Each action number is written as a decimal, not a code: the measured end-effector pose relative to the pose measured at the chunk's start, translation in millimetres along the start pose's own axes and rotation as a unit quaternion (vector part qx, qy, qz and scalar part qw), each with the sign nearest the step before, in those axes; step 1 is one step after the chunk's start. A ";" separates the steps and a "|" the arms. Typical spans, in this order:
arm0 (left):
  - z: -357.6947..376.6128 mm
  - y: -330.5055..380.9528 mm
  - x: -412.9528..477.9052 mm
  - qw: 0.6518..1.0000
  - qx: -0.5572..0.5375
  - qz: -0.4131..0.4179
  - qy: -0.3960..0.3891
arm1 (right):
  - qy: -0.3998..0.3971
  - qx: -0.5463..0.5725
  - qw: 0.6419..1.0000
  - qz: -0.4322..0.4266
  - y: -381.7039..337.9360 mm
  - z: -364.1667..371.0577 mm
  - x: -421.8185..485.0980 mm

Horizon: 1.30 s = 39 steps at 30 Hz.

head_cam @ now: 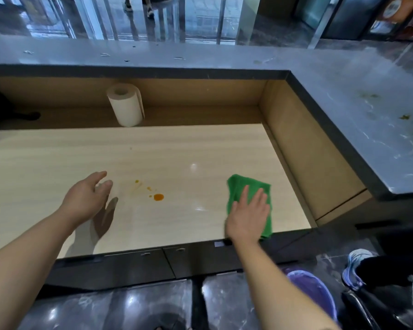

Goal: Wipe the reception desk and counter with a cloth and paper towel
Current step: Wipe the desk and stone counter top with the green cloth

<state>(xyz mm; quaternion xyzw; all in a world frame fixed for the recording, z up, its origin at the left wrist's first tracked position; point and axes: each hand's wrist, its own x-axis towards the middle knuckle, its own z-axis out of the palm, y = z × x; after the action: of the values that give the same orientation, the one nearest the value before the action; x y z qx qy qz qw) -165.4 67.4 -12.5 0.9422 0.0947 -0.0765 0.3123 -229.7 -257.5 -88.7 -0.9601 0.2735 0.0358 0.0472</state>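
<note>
Spanning the frame centre, the pale wood-grain desk surface (pixel 177 148) carries orange liquid spots (pixel 158 197); a raised grey marble counter (pixel 358 96) borders it at top and right. The folded green microfibre cloth (pixel 243 186), lower right, runs long axis near-to-far. The right hand (pixel 247 216) presses it flat, fingers spread. The left hand (pixel 86 198) hovers released, empty. A white paper towel roll (pixel 126 104) stands upright at upper left.

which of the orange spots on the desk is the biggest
The round orange blot nearest the desk's front edge, on the right of the cluster. It is solid and dark orange; the other spots up and left of it are tiny specks and faint smears.
</note>
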 end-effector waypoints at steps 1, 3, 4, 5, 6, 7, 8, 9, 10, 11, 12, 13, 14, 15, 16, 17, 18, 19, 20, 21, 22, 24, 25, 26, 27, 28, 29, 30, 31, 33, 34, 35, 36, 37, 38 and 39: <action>-1.1 -0.1 -1.3 1.000 -0.001 0.000 0.002 | -0.006 0.008 1.000 -0.013 -25.0 1.9 -17.4; -3.1 0.2 -2.7 1.000 0.001 0.002 0.007 | -0.033 0.024 0.998 -0.055 -70.3 6.7 -48.2; -3.7 1.0 -2.6 1.000 0.002 0.004 0.008 | -0.047 0.031 0.995 -0.083 -85.7 7.5 -58.3; -3.8 2.0 -2.0 1.000 0.004 0.007 0.009 | -0.060 0.039 0.991 -0.113 -93.0 9.0 -62.9; -4.2 3.3 -0.6 1.000 0.007 0.008 0.010 | -0.066 0.043 0.987 -0.143 -93.3 8.6 -62.1; -4.2 5.2 1.0 1.000 0.011 0.011 0.010 | -0.065 0.043 0.982 -0.174 -85.6 7.4 -57.9; -3.7 7.5 2.9 1.000 0.014 0.013 0.009 | -0.059 0.038 0.977 -0.203 -72.2 6.3 -49.9; -2.2 10.3 4.0 1.000 0.014 0.015 0.008 | -0.049 0.031 0.973 -0.222 -54.9 3.9 -39.6; -0.7 13.2 5.4 1.000 0.013 0.016 0.007 | -0.042 0.023 0.973 -0.225 -35.5 2.1 -25.0; 1.5 16.2 6.5 1.000 0.013 0.018 0.004 | -0.035 0.013 0.977 -0.212 -14.2 -0.1 -8.0; 4.2 18.9 7.3 1.000 0.012 0.021 0.002 | -0.030 -0.003 0.981 -0.191 9.0 -1.9 9.4; 6.7 21.9 7.6 1.000 0.012 0.025 0.000 | -0.021 -0.015 0.986 -0.167 32.5 -4.1 24.9; 8.8 24.6 8.1 1.000 0.012 0.028 -0.001 | -0.015 -0.021 0.989 -0.143 54.7 -7.7 38.3; 10.5 27.3 8.2 0.999 0.010 0.032 -0.003 | -0.015 -0.020 0.992 -0.121 73.6 -10.6 48.1; 11.6 29.3 8.1 0.999 0.007 0.035 -0.004 | -0.019 -0.014 0.995 -0.100 87.3 -13.7 54.1; 11.4 30.8 7.6 0.999 0.005 0.037 -0.004 | -0.021 -0.007 0.997 -0.079 93.1 -15.2 57.0; 11.5 30.9 7.0 0.999 0.004 0.040 -0.005 | -0.021 -0.004 0.998 -0.054 91.9 -15.1 56.2; 10.8 30.0 6.3 0.999 0.003 0.041 -0.004 | -0.016 0.001 0.999 -0.028 83.5 -15.4 51.1; 9.0 27.1 5.9 0.999 0.003 0.040 -0.003 | -0.010 0.006 1.000 -0.003 68.9 -12.6 43.4; 6.9 24.0 5.2 0.999 0.003 0.037 -0.002 | -0.004 0.010 1.000 0.015 51.3 -8.9 32.4; 4.8 19.6 4.7 0.999 0.002 0.033 0.000 | 0.001 0.015 1.000 0.023 32.6 -4.5 19.4; -2.2 7.0 4.6 1.000 -0.001 0.019 0.005 | 0.005 0.029 0.999 0.011 -8.7 2.7 -9.5; -6.6 0.0 4.2 1.000 -0.001 0.010 0.007 | 0.002 0.035 0.999 0.000 -30.3 5.5 -24.1; -10.6 -8.2 4.8 1.000 -0.001 0.003 0.009 | -0.003 0.038 0.999 -0.017 -51.9 7.7 -37.8; -16.9 -18.2 6.1 1.000 0.000 -0.004 0.010 | -0.011 0.042 0.998 -0.043 -75.7 9.3 -51.1; -19.8 -25.1 7.1 1.000 0.000 -0.007 0.010 | -0.021 0.044 0.996 -0.075 -91.7 11.5 -60.9; -22.5 -30.2 8.2 1.000 0.000 -0.009 0.009 | -0.032 0.045 0.992 -0.113 -101.7 12.3 -66.4; -26.2 -35.8 10.3 1.000 0.001 -0.010 0.010 | -0.040 0.043 0.986 -0.154 -106.5 12.7 -66.5; -30.1 -39.9 12.9 1.000 0.002 -0.010 0.009 | -0.042 0.034 0.980 -0.193 -105.4 12.2 -59.8; -38.8 -49.9 19.1 1.000 0.009 -0.006 0.005 | -0.044 0.047 0.975 -0.212 -98.5 8.6 -36.0; -42.3 -55.0 22.1 1.000 0.011 -0.004 0.005 | -0.052 0.067 0.980 -0.181 -97.4 4.4 -22.2; -47.5 -61.5 24.8 1.000 0.013 -0.003 0.004 | -0.064 0.091 0.985 -0.129 -102.9 0.5 -13.0; -51.4 -67.9 27.3 1.000 0.014 -0.002 0.003 | -0.076 0.115 0.987 -0.080 -112.8 -2.2 -7.7; -56.6 -74.1 29.2 1.000 0.016 0.001 0.001 | -0.081 0.128 0.987 -0.047 -130.1 -2.0 -8.3; -61.3 -80.1 31.4 1.000 0.018 0.004 0.000 | -0.080 0.125 0.988 -0.038 -151.0 0.2 -14.4; -67.9 -87.2 34.1 1.000 0.019 0.009 -0.002 | -0.080 0.118 0.989 -0.049 -176.2 3.6 -25.7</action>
<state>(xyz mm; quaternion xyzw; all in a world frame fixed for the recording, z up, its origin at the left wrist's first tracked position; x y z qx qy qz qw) -146.2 181.4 -15.6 0.9485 0.0844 -0.0778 0.2951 -158.5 -94.7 -77.2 -0.9541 0.2237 0.0774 0.1834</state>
